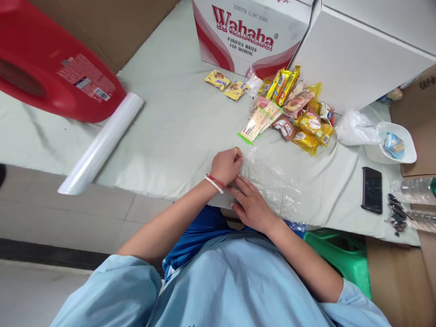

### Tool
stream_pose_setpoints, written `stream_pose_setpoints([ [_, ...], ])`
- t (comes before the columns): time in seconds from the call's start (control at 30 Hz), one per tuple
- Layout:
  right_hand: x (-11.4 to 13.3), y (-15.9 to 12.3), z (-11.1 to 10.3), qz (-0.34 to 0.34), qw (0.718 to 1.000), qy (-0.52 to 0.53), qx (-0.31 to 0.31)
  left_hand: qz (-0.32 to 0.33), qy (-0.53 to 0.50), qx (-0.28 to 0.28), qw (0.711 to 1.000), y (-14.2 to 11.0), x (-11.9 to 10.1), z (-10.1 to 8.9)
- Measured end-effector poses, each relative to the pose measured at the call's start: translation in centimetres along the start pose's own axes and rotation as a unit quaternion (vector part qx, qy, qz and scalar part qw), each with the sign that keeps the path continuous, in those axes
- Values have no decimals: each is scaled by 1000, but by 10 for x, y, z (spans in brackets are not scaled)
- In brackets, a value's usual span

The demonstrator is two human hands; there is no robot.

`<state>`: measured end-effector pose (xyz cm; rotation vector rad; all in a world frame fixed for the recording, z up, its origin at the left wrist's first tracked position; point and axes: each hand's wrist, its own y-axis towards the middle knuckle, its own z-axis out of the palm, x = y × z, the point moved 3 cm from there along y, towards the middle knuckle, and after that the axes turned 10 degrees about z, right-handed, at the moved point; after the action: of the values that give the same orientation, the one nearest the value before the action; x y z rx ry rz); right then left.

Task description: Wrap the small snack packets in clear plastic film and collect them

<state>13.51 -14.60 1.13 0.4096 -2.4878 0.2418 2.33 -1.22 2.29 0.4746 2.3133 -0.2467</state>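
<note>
A crumpled sheet of clear plastic film (272, 179) lies on the cloth-covered table by its front edge, and its far corner is hard to make out. My left hand (226, 165), with a white and a red bracelet at the wrist, is closed in a pinch at the film's left edge. Just below and to the right, my right hand (252, 202) rests on the film with its fingers stretched out flat toward my left hand. Beyond both hands lies a pile of wrapped snacks (296, 102), with pale biscuit packets (254, 126) closest to me.
A white roll of film (102, 145) lies left beside a red jug (57, 63). At the back stand a Wahaha carton (252, 32) and a white box (357, 54). On the right are a white bowl (373, 152), a phone (372, 190) and plastic bottles (413, 190).
</note>
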Motion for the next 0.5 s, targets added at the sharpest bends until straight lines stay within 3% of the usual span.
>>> stream_pose_setpoints([
  [0.2,-8,-1,-3,-30,999,31,-22,-89,-115,-93,985,-5,33,-19],
  [0.3,-7,1,-2,-24,1000,11,-15,-102,-133,-163,972,-16,27,-27],
  [0.4,-4,4,2,-14,1000,-15,-4,-37,-127,-198,971,-28,-3,-26],
  [0.5,-1,7,5,10,1000,-21,-2,90,-102,-118,984,-32,-35,-8],
])
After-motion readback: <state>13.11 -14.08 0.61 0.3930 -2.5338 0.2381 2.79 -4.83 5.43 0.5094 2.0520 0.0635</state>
